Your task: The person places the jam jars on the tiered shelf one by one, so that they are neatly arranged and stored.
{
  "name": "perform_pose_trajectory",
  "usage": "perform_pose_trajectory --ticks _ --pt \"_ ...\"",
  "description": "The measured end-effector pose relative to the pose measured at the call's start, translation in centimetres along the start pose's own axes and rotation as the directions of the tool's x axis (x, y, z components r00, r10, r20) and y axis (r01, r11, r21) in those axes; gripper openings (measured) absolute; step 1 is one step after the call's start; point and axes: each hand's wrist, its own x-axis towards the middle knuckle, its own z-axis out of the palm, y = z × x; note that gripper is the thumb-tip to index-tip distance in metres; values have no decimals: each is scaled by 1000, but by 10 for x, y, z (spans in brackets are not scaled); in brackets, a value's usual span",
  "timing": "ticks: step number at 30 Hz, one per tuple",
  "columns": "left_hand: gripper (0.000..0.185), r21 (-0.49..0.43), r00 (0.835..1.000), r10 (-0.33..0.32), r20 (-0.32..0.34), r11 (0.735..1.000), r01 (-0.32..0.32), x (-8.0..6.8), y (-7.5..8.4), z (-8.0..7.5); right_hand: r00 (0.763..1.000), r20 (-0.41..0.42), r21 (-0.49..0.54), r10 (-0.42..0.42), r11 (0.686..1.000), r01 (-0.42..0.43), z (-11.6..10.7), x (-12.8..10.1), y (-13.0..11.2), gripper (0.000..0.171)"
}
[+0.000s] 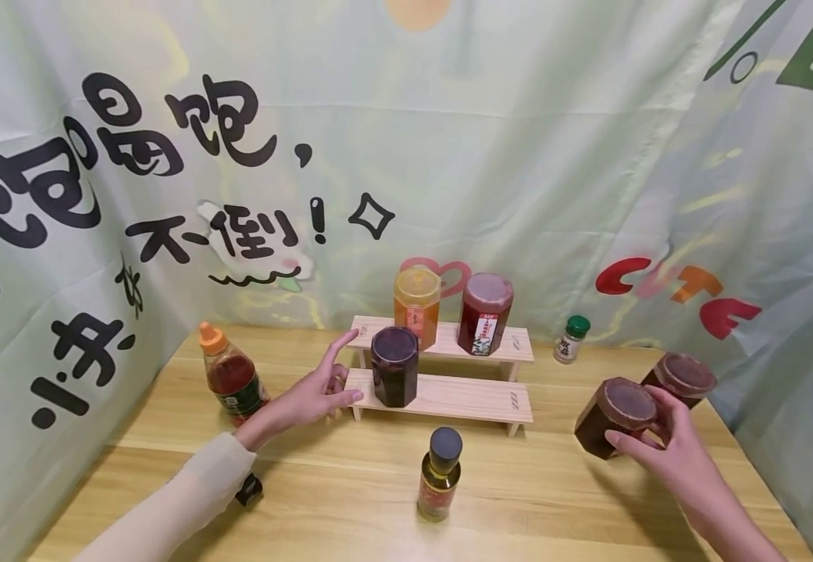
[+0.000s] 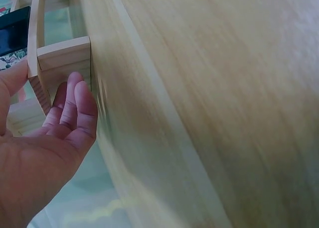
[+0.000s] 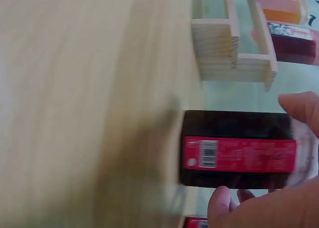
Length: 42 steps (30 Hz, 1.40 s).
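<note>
My right hand (image 1: 648,439) grips a dark brown jar (image 1: 613,414) with a red label (image 3: 239,154), tilted at the table's right side. In the right wrist view its fingers (image 3: 223,200) and thumb lie on either side of it. A second, similar jar (image 1: 682,378) stands just behind. My left hand (image 1: 332,380) is open with spread fingers at the left end of a two-step wooden rack (image 1: 457,395), holding nothing. The left wrist view shows its fingers (image 2: 75,106) by the rack's end board (image 2: 65,56). A dark jar (image 1: 394,367) sits on the lower step.
An orange jar (image 1: 416,306) and a red jar (image 1: 485,313) stand on the upper step. On the wooden table (image 1: 350,507) are an orange-capped sauce bottle (image 1: 232,378), a small black-capped bottle (image 1: 440,472) and a green-capped shaker (image 1: 572,339). Printed cloth walls close in behind and at both sides.
</note>
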Motion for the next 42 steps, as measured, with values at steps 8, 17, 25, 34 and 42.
perform_pose_trajectory --ticks 8,17,25,34,42 --pt "106 -2 1000 0 7 1000 0 0 -1 0 979 108 -90 172 983 -162 1 11 11 98" --pt "106 -3 1000 8 8 1000 -8 1 -1 1 992 52 -180 114 978 -103 1 14 14 98" --pt "106 -1 1000 3 4 1000 -3 -1 2 -2 1000 6 -229 18 973 -16 6 9 13 90" --pt "104 0 1000 5 5 1000 -5 -2 1 0 993 -108 -392 -42 920 -3 13 -5 3 91" --pt "104 5 1000 8 7 1000 -8 0 0 0 956 -167 -446 -243 883 147 25 -21 -16 86"
